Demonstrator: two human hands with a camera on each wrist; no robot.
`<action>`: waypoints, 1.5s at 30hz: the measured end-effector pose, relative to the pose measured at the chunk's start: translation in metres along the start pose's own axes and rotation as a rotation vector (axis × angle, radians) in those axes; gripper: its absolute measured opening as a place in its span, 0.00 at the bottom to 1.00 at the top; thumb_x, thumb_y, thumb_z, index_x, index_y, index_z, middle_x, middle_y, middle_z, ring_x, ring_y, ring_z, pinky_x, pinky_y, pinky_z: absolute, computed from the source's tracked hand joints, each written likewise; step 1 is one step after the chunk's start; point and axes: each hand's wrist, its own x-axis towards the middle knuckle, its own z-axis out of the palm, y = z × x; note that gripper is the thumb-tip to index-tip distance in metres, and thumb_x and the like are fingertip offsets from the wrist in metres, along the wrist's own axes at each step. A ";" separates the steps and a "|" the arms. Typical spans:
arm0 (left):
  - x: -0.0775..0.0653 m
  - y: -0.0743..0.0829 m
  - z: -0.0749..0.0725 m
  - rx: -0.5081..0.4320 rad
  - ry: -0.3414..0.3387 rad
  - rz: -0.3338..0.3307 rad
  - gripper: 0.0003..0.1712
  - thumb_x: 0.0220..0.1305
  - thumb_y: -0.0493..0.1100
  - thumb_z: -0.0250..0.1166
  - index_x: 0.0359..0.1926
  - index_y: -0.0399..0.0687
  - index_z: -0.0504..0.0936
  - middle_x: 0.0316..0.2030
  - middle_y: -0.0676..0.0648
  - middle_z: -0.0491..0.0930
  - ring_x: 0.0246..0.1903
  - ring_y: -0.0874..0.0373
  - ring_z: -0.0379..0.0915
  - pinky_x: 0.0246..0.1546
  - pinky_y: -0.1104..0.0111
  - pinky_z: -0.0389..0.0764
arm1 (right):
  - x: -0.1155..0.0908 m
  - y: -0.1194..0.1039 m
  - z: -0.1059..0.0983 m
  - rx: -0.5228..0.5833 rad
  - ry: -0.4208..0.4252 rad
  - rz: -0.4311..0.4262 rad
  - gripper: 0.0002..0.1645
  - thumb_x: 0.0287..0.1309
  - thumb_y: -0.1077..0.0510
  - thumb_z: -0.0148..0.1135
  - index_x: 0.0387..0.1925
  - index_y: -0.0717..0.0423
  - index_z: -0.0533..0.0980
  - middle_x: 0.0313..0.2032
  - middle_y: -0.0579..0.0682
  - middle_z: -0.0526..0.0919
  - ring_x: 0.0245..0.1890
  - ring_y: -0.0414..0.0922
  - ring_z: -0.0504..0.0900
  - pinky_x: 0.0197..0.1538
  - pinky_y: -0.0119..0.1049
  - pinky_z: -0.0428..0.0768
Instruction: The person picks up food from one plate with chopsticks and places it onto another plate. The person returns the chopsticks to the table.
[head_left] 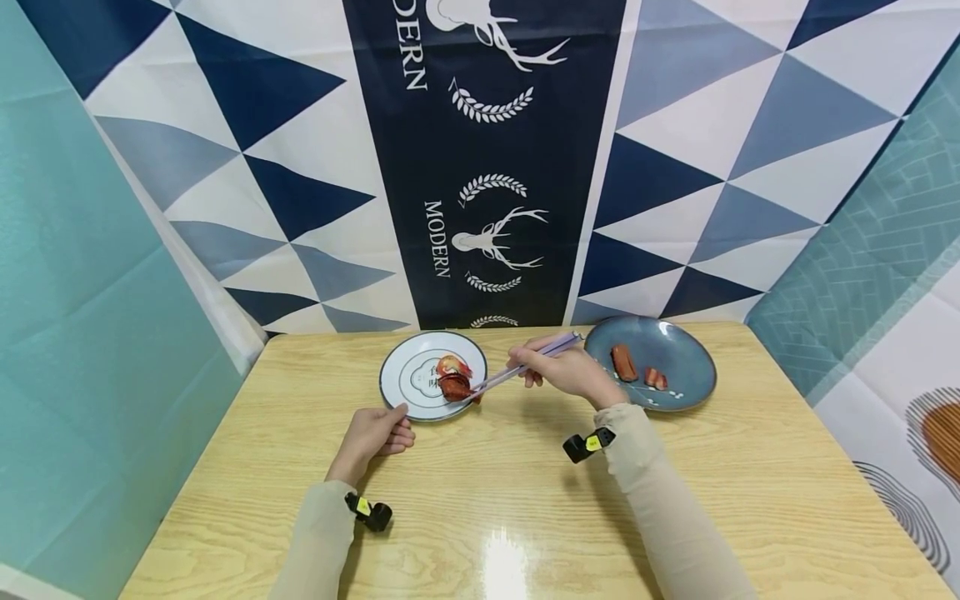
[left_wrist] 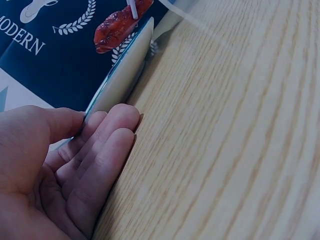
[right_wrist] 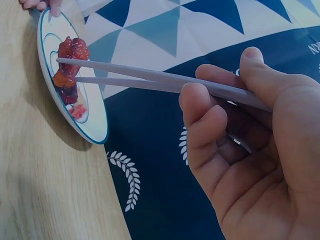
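Note:
My left hand (head_left: pixel 375 435) pinches the near-left rim of a white plate (head_left: pixel 397 358) with a dark edge. Its thumb lies on the rim and its fingers are curled underneath, as the left wrist view shows. A glossy dark-red piece of food (head_left: pixel 454 388) lies on the plate, against a paler red-and-yellow piece (head_left: pixel 452 365). From the right, my right hand (head_left: pixel 566 371) holds a pair of pale purple chopsticks (head_left: pixel 498 379). In the right wrist view the chopstick tips are slightly apart and overlap the glazed food (right_wrist: pixel 75 47).
A blue oval plate (head_left: pixel 686 354) stands at the back right, behind my right wrist. It bears a brown-red chunk (head_left: pixel 623 363) and a smaller streaked piece (head_left: pixel 655 379). Both plates stand on a wooden table (head_left: pixel 465 492), near the patterned cloth (head_left: pixel 487 183) at its far edge.

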 end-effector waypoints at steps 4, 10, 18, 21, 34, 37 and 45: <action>0.001 0.001 0.000 -0.005 -0.001 0.004 0.23 0.76 0.51 0.61 0.34 0.34 0.85 0.23 0.46 0.87 0.22 0.61 0.85 0.26 0.71 0.89 | 0.002 0.000 0.003 0.013 0.000 -0.018 0.21 0.75 0.45 0.57 0.39 0.55 0.87 0.24 0.48 0.85 0.26 0.42 0.80 0.29 0.31 0.78; 0.000 0.001 0.000 -0.014 -0.005 0.000 0.23 0.76 0.51 0.61 0.34 0.34 0.85 0.23 0.46 0.87 0.22 0.61 0.84 0.27 0.71 0.89 | 0.005 0.000 0.007 0.013 -0.006 -0.024 0.21 0.75 0.46 0.57 0.39 0.57 0.87 0.24 0.49 0.84 0.26 0.42 0.79 0.28 0.30 0.77; 0.000 0.000 0.000 -0.013 -0.008 -0.005 0.22 0.76 0.51 0.61 0.34 0.34 0.85 0.23 0.46 0.87 0.22 0.61 0.85 0.27 0.71 0.89 | 0.008 0.002 0.013 0.025 0.010 -0.004 0.19 0.75 0.49 0.58 0.41 0.59 0.87 0.26 0.57 0.86 0.27 0.49 0.81 0.27 0.30 0.77; 0.001 0.000 0.000 -0.018 -0.009 -0.006 0.22 0.75 0.51 0.61 0.35 0.34 0.85 0.24 0.46 0.87 0.22 0.61 0.85 0.28 0.71 0.89 | 0.010 0.002 0.016 0.018 0.014 0.001 0.19 0.76 0.52 0.57 0.42 0.62 0.87 0.28 0.63 0.86 0.28 0.51 0.80 0.27 0.27 0.75; 0.000 0.000 0.000 -0.007 -0.012 -0.010 0.22 0.75 0.51 0.62 0.35 0.34 0.85 0.24 0.45 0.87 0.22 0.61 0.85 0.27 0.71 0.89 | 0.014 0.004 0.024 0.003 0.023 -0.012 0.20 0.76 0.47 0.58 0.40 0.56 0.87 0.25 0.51 0.85 0.27 0.46 0.80 0.29 0.28 0.75; 0.000 0.001 0.000 -0.005 -0.009 -0.006 0.23 0.76 0.52 0.62 0.35 0.34 0.85 0.24 0.45 0.87 0.22 0.61 0.85 0.27 0.71 0.89 | 0.016 0.005 0.026 -0.006 0.017 -0.026 0.20 0.75 0.46 0.57 0.40 0.55 0.86 0.25 0.49 0.85 0.27 0.43 0.79 0.29 0.28 0.76; 0.000 0.002 -0.001 0.002 -0.008 -0.011 0.23 0.76 0.52 0.61 0.35 0.34 0.85 0.24 0.46 0.87 0.22 0.61 0.85 0.28 0.71 0.89 | 0.018 0.007 0.031 -0.026 0.018 -0.058 0.18 0.75 0.47 0.58 0.40 0.55 0.86 0.24 0.47 0.84 0.26 0.42 0.79 0.28 0.28 0.74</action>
